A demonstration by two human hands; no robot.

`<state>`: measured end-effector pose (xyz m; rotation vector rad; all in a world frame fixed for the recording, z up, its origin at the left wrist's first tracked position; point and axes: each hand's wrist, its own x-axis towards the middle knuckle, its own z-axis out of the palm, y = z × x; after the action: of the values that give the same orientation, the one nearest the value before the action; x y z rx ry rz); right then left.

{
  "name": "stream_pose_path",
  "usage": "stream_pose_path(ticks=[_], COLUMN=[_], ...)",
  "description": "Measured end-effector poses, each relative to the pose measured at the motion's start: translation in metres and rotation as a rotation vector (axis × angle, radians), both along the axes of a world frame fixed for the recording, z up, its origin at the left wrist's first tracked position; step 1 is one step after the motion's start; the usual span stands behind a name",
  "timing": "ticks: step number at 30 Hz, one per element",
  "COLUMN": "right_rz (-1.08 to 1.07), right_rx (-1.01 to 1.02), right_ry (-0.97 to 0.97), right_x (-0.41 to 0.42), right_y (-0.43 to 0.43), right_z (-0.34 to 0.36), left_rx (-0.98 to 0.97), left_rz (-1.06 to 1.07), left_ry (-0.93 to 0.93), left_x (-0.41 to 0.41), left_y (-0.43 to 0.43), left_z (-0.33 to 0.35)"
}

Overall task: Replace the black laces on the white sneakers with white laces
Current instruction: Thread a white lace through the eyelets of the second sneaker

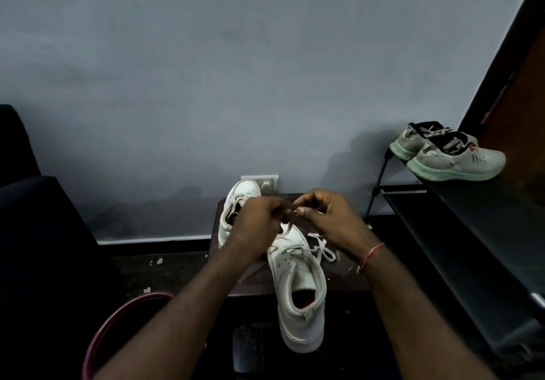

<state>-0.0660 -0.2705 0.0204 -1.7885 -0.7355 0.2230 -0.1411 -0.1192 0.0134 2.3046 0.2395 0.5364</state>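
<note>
A white sneaker point(298, 285) lies on a small dark table point(339, 276), heel toward me and overhanging the near edge. A white lace point(323, 248) runs from its front and loops loosely to the right on the table. My left hand point(259, 220) and my right hand point(327, 217) meet above the shoe's toe, both pinching the lace between fingertips. A second white sneaker point(236, 205) with a white lace stands behind my left hand, near the wall. No black lace is visible.
A black shoe rack point(460, 220) stands at the right with a pair of grey-green running shoes point(448, 155) on top. A wall socket point(267, 183) sits behind the table. A dark chair point(35, 232) is at the left and a reddish hoop point(118, 320) at the lower left.
</note>
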Motion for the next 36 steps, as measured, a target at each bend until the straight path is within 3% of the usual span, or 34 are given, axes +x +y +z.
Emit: stream_pose_path(ticks=[3, 7, 9, 12, 16, 18, 20, 24, 26, 28, 31, 33, 36], right_rz=[-0.032, 0.087, 0.1, 0.041, 0.005, 0.017, 0.054, 0.056, -0.003, -0.055, -0.124, -0.165, -0.212], right_rx=[-0.076, 0.018, 0.104, 0.069, -0.274, -0.379, -0.338, 0.19, 0.343, 0.371, 0.258, 0.152, 0.115], right_ry=[-0.005, 0.114, 0.171, 0.173, 0.031, 0.035, 0.116, 0.553, 0.652, 0.674, 0.611, 0.524, 0.4], right_x=[0.007, -0.003, -0.009, -0.006, 0.004, 0.004, 0.001, 0.0, 0.003, 0.004, 0.001, -0.004, -0.013], right_y=[-0.012, -0.009, -0.004, -0.004, -0.017, -0.023, -0.024, -0.016, -0.015, -0.015, -0.013, -0.011, -0.012], right_z=[-0.006, -0.001, 0.005, 0.005, -0.014, -0.02, -0.022, -0.023, -0.023, -0.028, -0.041, -0.054, -0.066], left_rx=[-0.23, -0.479, -0.546, -0.635, -0.718, -0.674, -0.596, -0.104, 0.036, 0.103, 0.271, 0.281, 0.118], left_rz=[0.072, -0.312, -0.354, -0.079, 0.245, 0.281, 0.237, 0.174, 0.109, 0.047, 0.003, 0.019, 0.066], left_ry=[-0.118, 0.096, 0.069, -0.062, -0.231, -0.212, -0.156, 0.016, 0.085, 0.175, 0.32, 0.284, 0.068], left_x=[0.003, -0.004, -0.006, 0.0, 0.002, 0.003, 0.004, -0.003, -0.01, -0.021, -0.036, -0.044, -0.057], left_y=[0.016, -0.001, -0.011, -0.005, 0.026, 0.035, 0.028, -0.002, -0.017, -0.032, -0.049, -0.055, -0.061], left_z=[-0.002, 0.003, 0.005, 0.002, -0.002, -0.007, -0.013, -0.018, -0.018, -0.023, -0.039, -0.053, -0.071])
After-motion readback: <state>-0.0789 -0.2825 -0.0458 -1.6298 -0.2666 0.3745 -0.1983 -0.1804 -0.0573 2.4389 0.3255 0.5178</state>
